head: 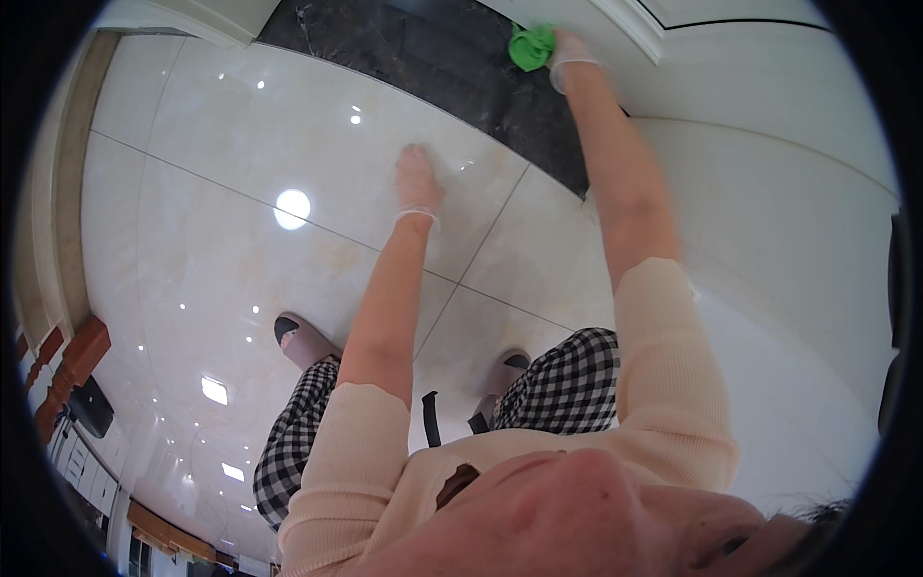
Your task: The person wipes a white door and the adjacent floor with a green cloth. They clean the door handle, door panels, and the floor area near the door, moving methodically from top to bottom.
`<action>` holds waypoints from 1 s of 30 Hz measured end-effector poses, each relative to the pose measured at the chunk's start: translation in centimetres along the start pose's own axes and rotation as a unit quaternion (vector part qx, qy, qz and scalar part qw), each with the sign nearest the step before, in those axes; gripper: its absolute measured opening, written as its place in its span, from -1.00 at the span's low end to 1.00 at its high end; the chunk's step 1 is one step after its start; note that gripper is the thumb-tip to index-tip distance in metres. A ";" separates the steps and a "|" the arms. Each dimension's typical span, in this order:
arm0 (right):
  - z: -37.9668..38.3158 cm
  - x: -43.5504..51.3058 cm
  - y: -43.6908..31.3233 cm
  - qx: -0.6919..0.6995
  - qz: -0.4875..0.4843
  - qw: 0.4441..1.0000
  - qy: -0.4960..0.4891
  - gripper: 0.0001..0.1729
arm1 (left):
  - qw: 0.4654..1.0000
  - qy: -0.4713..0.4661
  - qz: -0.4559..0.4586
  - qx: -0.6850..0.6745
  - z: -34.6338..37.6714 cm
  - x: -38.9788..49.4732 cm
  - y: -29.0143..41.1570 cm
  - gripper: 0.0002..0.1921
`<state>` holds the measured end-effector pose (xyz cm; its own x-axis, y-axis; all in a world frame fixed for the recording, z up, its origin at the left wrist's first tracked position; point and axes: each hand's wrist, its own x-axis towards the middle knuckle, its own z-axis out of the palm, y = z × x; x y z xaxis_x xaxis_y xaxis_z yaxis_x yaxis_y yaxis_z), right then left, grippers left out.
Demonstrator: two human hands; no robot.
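Note:
My right hand [572, 49], in a clear disposable glove, is stretched far forward and grips a bunched green cloth [531, 47]. In this view the cloth lies across the border between a dark marble floor strip [433, 54] and a white panel [577, 18]; whether it touches the panel I cannot tell. My left hand [417, 182], gloved the same way, is in front of me over the pale glossy floor tiles [231, 166]. Nothing shows in it, and blur hides how its fingers are set.
A white panelled surface [757, 79] runs along the right side. Slippers [306, 342] are on my feet on the tiles. A reddish wooden post [76, 368] and a dark object [91, 407] stand at the left. Ceiling lights reflect in the floor.

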<state>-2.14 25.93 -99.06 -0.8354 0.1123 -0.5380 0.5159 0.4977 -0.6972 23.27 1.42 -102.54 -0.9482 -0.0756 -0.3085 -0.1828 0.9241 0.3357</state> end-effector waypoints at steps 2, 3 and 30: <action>4.1 -1.7 -3.0 0.194 0.043 0.980 -0.001 -0.73 | 0.999 -0.038 -0.008 0.020 -0.7 0.1 0.4 -0.16; 5.9 -3.1 -3.9 0.045 -0.052 0.997 0.017 -0.76 | 0.999 -0.044 -0.018 0.007 -0.9 0.2 0.6 -0.17; -4.0 -4.1 13.4 -0.456 0.012 0.874 0.166 -0.77 | 1.000 -0.012 -0.012 0.002 1.1 -0.2 -0.8 -0.14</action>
<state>7.41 35.55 -104.30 -0.9136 0.3001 -0.2745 0.2949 0.9536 0.0609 23.92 1.12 -103.70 -0.9369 -0.0882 -0.3382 -0.2039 0.9238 0.3240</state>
